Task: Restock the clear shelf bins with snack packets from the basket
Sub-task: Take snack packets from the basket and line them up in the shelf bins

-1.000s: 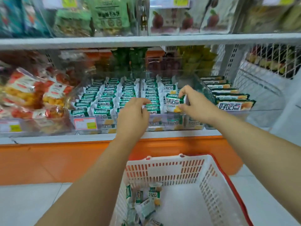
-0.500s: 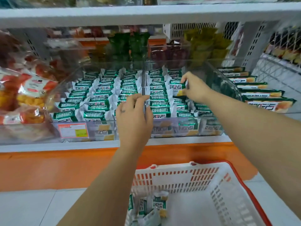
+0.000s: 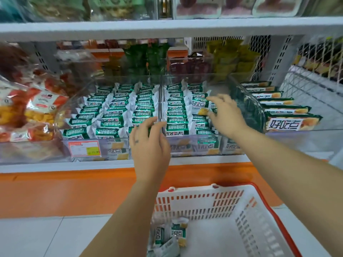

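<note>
Two clear shelf bins [image 3: 194, 76] stand side by side, filled with rows of green-and-white snack packets [image 3: 111, 115]. My right hand [image 3: 227, 116] reaches into the right bin and pinches one tilted snack packet [image 3: 199, 106] by its right edge, above the middle row. At the front of the bins, my left hand [image 3: 149, 145] holds nothing, its relaxed fingers touching the clear divider [image 3: 160, 101]. Below me stands a white basket [image 3: 241, 203] with a red rim, and a few packets [image 3: 178, 232] lie in its near left corner.
Bags of orange snacks [image 3: 27, 112] fill the bin on the left. Long green boxes [image 3: 289, 123] lie in the bin on the right, beside a wire basket [image 3: 315, 80]. An upper shelf [image 3: 167, 26] overhangs the bins. A price tag [image 3: 84, 148] sits on the left bin's front.
My right hand has carried the packet from the front of the right bin back to its middle rows. The left hand has stayed at the divider.
</note>
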